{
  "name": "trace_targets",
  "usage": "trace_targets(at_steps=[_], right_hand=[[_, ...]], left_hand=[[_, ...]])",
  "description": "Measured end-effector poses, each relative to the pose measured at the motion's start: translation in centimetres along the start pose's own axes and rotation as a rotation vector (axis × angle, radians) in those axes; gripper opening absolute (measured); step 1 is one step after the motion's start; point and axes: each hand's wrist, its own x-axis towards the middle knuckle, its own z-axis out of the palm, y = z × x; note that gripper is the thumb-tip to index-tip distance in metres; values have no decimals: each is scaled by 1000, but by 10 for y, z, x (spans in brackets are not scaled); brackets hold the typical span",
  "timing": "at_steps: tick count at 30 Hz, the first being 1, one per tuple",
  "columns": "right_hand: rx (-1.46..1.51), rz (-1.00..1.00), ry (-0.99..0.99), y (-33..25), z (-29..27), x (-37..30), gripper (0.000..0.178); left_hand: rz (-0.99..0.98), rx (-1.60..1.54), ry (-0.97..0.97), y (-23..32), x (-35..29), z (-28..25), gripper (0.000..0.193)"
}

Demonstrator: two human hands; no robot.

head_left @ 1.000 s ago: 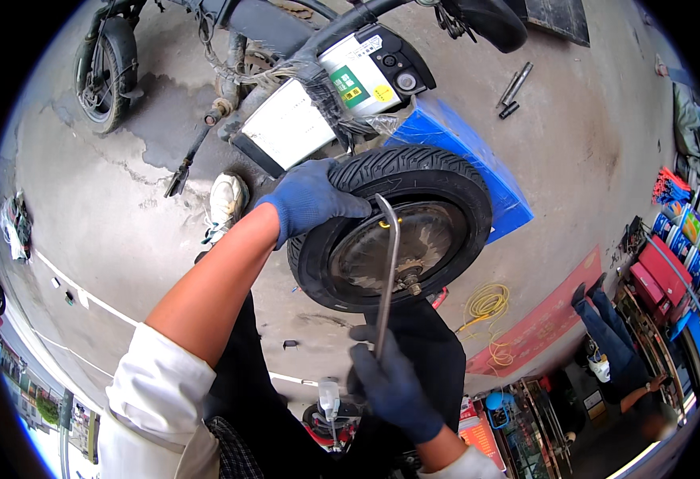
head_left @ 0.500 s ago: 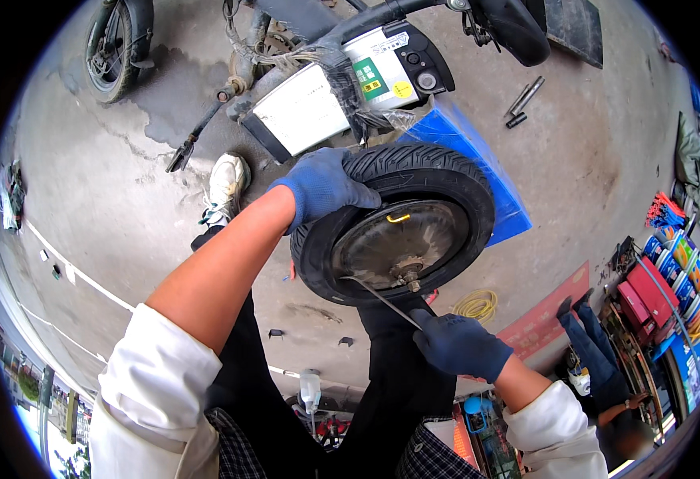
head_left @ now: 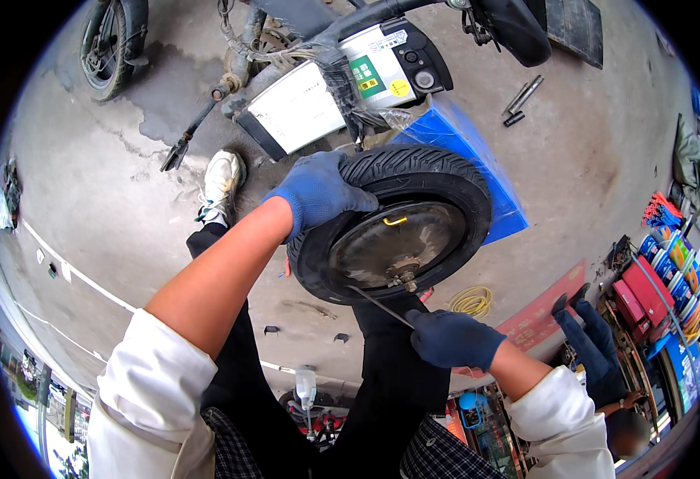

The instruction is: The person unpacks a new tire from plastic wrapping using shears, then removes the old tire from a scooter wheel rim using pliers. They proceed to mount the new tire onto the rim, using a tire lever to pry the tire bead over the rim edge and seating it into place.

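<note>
A scooter wheel with a black treaded tyre [head_left: 414, 164] and a dull metal hub [head_left: 398, 239] leans tilted in front of my legs. A yellow bent valve stem [head_left: 395, 221] sticks out by the rim. My left hand [head_left: 318, 191], in a blue knit glove, grips the tyre's upper left side, thumb over the sidewall. In the other blue glove, my right hand [head_left: 455, 339] is closed round a thin metal tyre lever [head_left: 382, 306]. The lever's far tip meets the lower left edge between tyre and rim; how deep it sits is hidden.
Behind the wheel are a blue box [head_left: 477, 160] and a scooter frame with a white battery pack [head_left: 302, 104]. Metal tubes [head_left: 525, 96] and a coiled yellow hose [head_left: 472, 302] lie on the concrete. At right, another person [head_left: 601, 351] is near a red toolbox [head_left: 645, 287].
The whole view has shifted slightly. Both hands keep their grips, and the lever stays at the rim's lower left with hardly any movement.
</note>
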Motion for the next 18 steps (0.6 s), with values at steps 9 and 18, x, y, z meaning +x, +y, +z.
trace_targets(at_steps=[9,18], right_hand=[[360,230,373,-69,152,30,26],[317,513,703,-113,238,90,25]], left_hand=[[-51,7,159,-17,-5,6,52],[31,90,214,-2,-18,18,56]])
